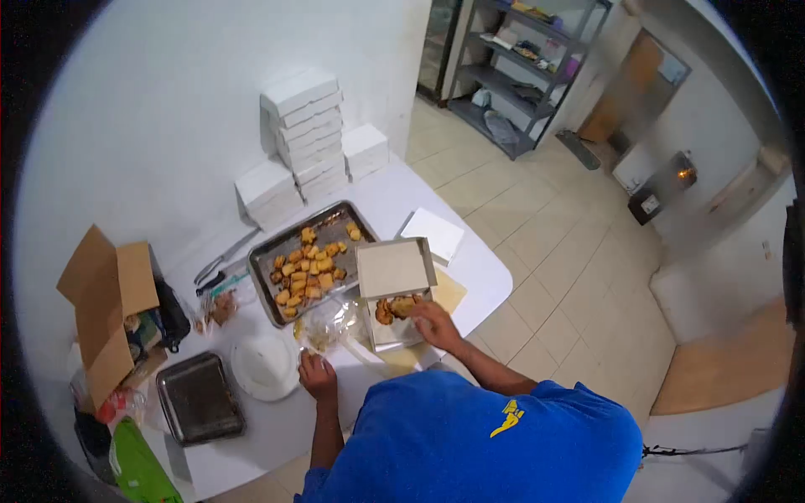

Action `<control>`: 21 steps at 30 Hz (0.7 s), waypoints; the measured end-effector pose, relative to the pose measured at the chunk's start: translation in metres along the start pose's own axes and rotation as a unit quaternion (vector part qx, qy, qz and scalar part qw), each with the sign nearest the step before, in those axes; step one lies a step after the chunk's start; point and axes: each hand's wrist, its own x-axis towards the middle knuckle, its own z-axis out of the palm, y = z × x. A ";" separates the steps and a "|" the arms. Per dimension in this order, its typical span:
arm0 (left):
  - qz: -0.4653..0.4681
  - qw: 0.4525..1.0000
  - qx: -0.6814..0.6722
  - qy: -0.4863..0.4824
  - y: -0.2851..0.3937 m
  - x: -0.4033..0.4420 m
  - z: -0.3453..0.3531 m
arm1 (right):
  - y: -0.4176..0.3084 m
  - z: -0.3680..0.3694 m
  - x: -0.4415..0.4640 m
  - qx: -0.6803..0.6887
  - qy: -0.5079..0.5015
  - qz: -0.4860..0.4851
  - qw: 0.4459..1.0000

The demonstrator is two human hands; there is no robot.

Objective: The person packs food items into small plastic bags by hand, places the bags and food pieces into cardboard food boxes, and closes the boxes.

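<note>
While the right grip [433,324] reaches into the open box [392,267], fingers at the browned food pieces [391,310] in its base, closure on any piece cannot be told. The left grip [318,375], fingers curled, hold indeterminate, lies between the white plate [264,366] and the box, near a clear plastic bag [331,321] on the tabletop [281,432]. Farther out, a metal tray [334,221] bears golden pieces [312,267]; stacked white boxes [309,126] stand beyond, along the wall [184,101].

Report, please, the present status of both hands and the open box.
Right hand at browned pieces inside open box. Left hand near clear plastic bag, grip unclear. Lid open, no obstruction seen.
</note>
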 end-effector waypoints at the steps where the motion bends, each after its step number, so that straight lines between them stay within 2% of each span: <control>1: -0.005 1.000 -0.009 -0.017 -0.003 0.001 0.002 | -0.007 0.004 -0.001 0.003 -0.005 0.003 1.000; 3: -0.037 0.997 -0.002 -0.074 -0.002 0.008 -0.003 | -0.020 0.009 -0.005 0.033 -0.041 0.048 0.997; 6: -0.030 0.998 -0.031 -0.035 -0.007 0.013 -0.005 | -0.038 0.015 -0.008 0.034 -0.034 0.038 0.998; 9: -0.063 0.992 -0.111 -0.001 -0.011 0.018 -0.016 | -0.045 0.033 -0.010 0.063 -0.015 0.023 0.998; 10: -0.099 0.975 -0.194 -0.033 -0.014 0.021 -0.019 | -0.049 0.039 -0.011 0.080 -0.016 0.025 0.996; 12: -0.182 0.916 -0.343 -0.098 -0.025 0.019 -0.031 | -0.042 0.064 -0.015 0.137 -0.063 0.090 0.984; 13: -0.181 0.918 -0.331 -0.127 -0.023 0.024 -0.050 | -0.041 0.080 -0.017 0.187 -0.087 0.114 0.972; 14: -0.135 0.910 -0.371 -0.123 -0.016 0.033 -0.072 | -0.054 0.091 -0.011 0.197 -0.132 0.185 0.954; 15: -0.204 0.846 -0.469 -0.152 -0.008 0.037 -0.090 | -0.058 0.095 -0.004 0.169 -0.200 0.136 0.955; 16: -0.201 0.839 -0.480 -0.159 -0.010 0.039 -0.099 | -0.046 0.116 -0.001 0.177 -0.273 0.159 0.932; 17: -0.275 0.770 -0.556 -0.147 -0.010 0.043 -0.099 | -0.036 0.135 -0.002 0.126 -0.308 0.165 0.928; 18: -0.287 0.739 -0.598 -0.120 -0.021 0.040 -0.087 | -0.074 0.119 0.023 0.260 -0.344 0.220 0.875; 19: -0.305 0.708 -0.621 -0.142 -0.020 0.043 -0.104 | -0.085 0.123 0.033 0.358 -0.364 0.280 0.813; 21: -0.317 0.655 -0.669 -0.153 -0.011 0.055 -0.127 | -0.119 0.123 0.051 0.483 -0.315 0.369 0.729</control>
